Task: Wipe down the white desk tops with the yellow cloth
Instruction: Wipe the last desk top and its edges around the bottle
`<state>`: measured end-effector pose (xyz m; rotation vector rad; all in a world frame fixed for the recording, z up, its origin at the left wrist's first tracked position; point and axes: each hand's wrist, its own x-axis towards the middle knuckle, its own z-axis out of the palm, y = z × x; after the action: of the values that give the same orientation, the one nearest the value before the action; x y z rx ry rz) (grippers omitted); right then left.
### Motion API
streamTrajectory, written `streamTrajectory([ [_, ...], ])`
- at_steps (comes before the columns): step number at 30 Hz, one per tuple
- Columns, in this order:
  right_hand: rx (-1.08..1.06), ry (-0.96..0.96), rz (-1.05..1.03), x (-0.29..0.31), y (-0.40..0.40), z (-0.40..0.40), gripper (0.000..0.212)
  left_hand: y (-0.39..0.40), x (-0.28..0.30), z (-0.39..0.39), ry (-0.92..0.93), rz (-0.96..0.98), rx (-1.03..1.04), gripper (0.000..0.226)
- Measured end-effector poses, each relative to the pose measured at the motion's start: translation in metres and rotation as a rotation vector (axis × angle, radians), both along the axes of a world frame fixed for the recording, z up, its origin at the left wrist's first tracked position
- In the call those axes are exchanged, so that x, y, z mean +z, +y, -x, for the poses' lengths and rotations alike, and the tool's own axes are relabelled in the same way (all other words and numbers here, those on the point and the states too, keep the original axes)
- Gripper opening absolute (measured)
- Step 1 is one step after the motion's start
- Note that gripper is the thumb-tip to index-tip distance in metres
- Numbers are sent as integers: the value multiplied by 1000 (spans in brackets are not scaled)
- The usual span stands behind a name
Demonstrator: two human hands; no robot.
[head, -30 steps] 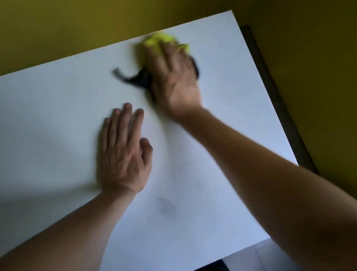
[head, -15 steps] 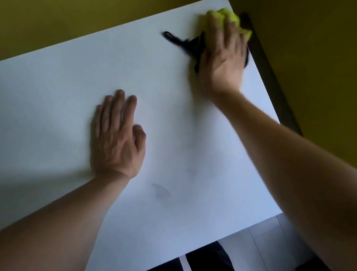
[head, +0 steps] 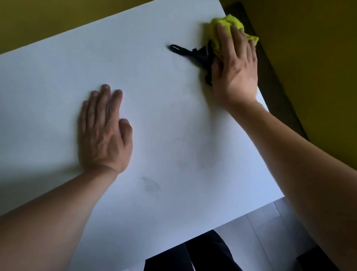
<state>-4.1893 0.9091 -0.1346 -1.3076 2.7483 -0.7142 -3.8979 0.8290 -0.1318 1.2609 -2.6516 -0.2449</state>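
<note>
Two hands on the desk [head: 45,87]: my right [head: 234,70] presses the cloth [head: 228,23] flat-fingered at upper right, my left [head: 103,134] rests spread at centre, a smudge [head: 151,185] below unwiped.

The right hand [head: 235,63] with the yellow cloth [head: 228,23] now sits at the far right edge of the white desk top [head: 45,87], having swept rightward from mid-desk, its black strap [head: 192,55] trailing left

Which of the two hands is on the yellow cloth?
The right hand, at the desk's far right edge, presses the yellow cloth. The left hand lies flat on bare desk.
</note>
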Motion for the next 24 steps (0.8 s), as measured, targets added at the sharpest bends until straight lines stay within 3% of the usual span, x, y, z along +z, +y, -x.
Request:
streamTrajectory([
  [4, -64, 4, 33, 2, -5, -33, 67, 1, 0, 0, 2, -2, 1, 60],
  [10, 271, -71, 88, 9, 23, -151, 62, 0, -1, -2, 23, 2, -14, 60],
  [13, 332, -51, 89, 8, 33, -141, 61, -1, -3, -2, 32, 9, -20, 58],
  [19, -59, -16, 25, 3, 76, -37, 66, 0, -4, -3, 28, -18, -3, 59],
  [24, -173, -11, -2, 6, 76, -60, 68, 2, -3, -2, 8, -15, 1, 59],
])
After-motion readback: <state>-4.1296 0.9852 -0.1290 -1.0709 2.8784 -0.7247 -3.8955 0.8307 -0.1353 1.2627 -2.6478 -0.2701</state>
